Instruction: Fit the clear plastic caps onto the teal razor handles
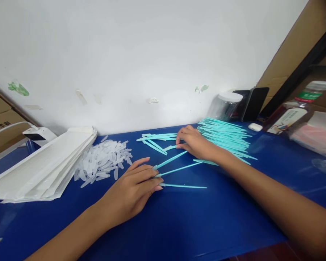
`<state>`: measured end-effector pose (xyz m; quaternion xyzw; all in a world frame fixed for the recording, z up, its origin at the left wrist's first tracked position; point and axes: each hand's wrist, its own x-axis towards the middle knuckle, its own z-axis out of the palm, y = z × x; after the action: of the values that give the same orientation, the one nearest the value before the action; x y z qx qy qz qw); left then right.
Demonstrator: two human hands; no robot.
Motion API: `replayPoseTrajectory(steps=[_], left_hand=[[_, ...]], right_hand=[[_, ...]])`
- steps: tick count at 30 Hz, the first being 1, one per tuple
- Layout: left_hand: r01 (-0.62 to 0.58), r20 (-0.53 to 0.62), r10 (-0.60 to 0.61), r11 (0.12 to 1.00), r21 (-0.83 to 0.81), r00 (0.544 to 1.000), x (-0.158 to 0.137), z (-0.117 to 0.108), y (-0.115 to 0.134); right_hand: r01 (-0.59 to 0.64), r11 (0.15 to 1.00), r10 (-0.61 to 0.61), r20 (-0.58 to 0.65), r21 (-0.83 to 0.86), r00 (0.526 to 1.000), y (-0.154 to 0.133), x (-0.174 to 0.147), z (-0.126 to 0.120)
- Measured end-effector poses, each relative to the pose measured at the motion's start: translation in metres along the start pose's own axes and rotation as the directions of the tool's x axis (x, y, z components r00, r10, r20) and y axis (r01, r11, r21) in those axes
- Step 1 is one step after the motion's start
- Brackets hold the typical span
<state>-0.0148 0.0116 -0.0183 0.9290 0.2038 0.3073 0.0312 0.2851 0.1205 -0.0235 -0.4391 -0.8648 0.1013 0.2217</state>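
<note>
My left hand [133, 185] is closed low over the blue table, with three slim turquoise eyebrow razors [179, 169] fanning out to the right from its fingertips. Its fingers partly hide their wider ends. My right hand [194, 142] pinches another turquoise razor [170, 148] beside a small group of razors [154, 137] near the wall. Behind the right wrist lies a large heap of the same razors [225, 139]. To the left of my left hand is a pile of small translucent white caps [104, 159].
White padded envelopes [49, 165] are stacked at the left, beside a white device with a cable [39, 135]. Along the back right stand a clear jar [225, 105], dark phones [255, 103] and a bottle [296, 108]. A white earbud case [255, 127] lies near them.
</note>
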Motion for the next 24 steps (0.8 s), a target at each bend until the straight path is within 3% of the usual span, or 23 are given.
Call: replayPoseTrajectory(steps=[4,6,9,11,21,24], left_hand=[[0.010,0.019,-0.010,1.000,0.001,1.000,0.002,0.001,0.002],[0.010,0.029,-0.011,1.000,0.004,1.000,0.003,0.001,0.003],[0.004,0.035,-0.004,1.000,-0.007,0.999,0.004,0.000,0.005],[-0.002,0.031,0.002,1.000,-0.016,1.000,0.004,0.000,0.006],[-0.030,0.029,0.031,0.999,-0.033,0.999,0.001,0.005,0.010],[-0.016,0.041,0.019,0.998,-0.064,0.999,0.000,0.005,0.009]], right_hand=[[0.007,0.998,-0.011,0.048,0.066,0.999,-0.019,-0.003,-0.009],[0.006,0.980,-0.024,0.091,0.200,0.996,-0.029,-0.005,-0.014],[-0.040,0.878,-0.041,0.157,0.477,0.987,-0.042,-0.008,-0.020],[-0.060,0.824,-0.045,0.170,0.564,0.984,-0.047,-0.010,-0.022],[0.030,0.846,-0.086,0.081,0.532,0.993,-0.066,-0.015,-0.018],[0.039,0.816,-0.094,0.066,0.577,0.993,-0.066,-0.015,-0.015]])
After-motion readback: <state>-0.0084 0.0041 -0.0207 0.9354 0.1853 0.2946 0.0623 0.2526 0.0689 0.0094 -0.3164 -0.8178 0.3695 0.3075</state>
